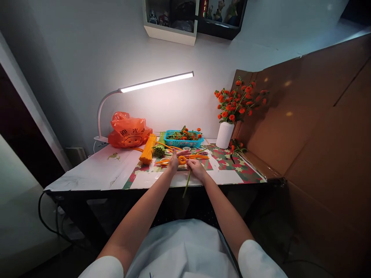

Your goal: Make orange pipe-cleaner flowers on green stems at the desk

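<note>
Left hand (173,163) touches the orange ring (182,160) above the table (95,170), grip too small to tell, while my right hand (197,170) pinches a green stem (187,182) just beside it, probably for fine control, tail dangling past the edge.

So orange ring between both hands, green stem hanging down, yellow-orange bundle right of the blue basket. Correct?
Not quite: the yellow-orange bundle lies left of the blue basket, as the head view shows. The rest holds: orange ring between left hand and right hand, green stem hanging down.
</note>
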Demonstrator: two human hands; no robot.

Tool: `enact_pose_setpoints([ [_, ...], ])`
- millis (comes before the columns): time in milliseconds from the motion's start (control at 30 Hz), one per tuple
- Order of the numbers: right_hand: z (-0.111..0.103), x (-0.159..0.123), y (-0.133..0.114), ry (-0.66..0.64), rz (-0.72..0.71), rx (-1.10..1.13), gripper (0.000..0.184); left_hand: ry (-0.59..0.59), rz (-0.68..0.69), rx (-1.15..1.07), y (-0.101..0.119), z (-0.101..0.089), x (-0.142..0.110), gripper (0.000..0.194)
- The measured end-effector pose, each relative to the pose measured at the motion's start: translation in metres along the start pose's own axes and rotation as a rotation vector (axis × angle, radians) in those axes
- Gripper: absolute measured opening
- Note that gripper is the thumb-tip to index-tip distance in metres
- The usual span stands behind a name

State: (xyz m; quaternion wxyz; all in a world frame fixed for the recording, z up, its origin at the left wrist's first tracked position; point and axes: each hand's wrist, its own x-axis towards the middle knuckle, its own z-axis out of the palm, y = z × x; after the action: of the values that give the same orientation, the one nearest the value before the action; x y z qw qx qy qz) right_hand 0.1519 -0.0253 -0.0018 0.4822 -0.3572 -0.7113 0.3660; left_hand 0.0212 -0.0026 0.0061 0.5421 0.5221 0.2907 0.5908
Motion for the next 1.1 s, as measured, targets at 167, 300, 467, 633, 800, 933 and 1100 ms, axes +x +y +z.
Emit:
enact_pose_setpoints([
  [167,-0.004,-0.002,0.008,0.207,0.001,0.019,0.049,0.166,0.049,0.235,-0.001,-0.003,-0.001,0.051],
  [300,-0.008,0.0,0.012,0.366,0.029,0.064,0.045,0.065,0.159,0.378,0.0,-0.003,-0.003,0.045],
  [467,-0.007,0.0,0.008,0.259,0.055,0.214,0.043,0.086,0.02,0.074,0.008,0.001,-0.002,0.043],
  [633,-0.004,-0.002,0.003,-0.137,0.119,0.263,0.044,0.309,-0.09,-0.351,0.018,0.003,0.002,0.044],
  [800,-0.004,-0.003,0.0,-0.252,0.097,0.166,0.043,0.403,-0.105,-0.538,0.022,0.002,0.002,0.041],
  [933,-0.005,-0.005,-0.005,-0.309,0.107,0.127,0.044,0.4,-0.095,-0.607,0.023,-0.001,0.003,0.044],
  [1100,-0.003,-0.007,-0.005,-0.252,0.12,0.238,0.041,0.365,-0.051,-0.454,0.023,-0.004,0.002,0.043],
])
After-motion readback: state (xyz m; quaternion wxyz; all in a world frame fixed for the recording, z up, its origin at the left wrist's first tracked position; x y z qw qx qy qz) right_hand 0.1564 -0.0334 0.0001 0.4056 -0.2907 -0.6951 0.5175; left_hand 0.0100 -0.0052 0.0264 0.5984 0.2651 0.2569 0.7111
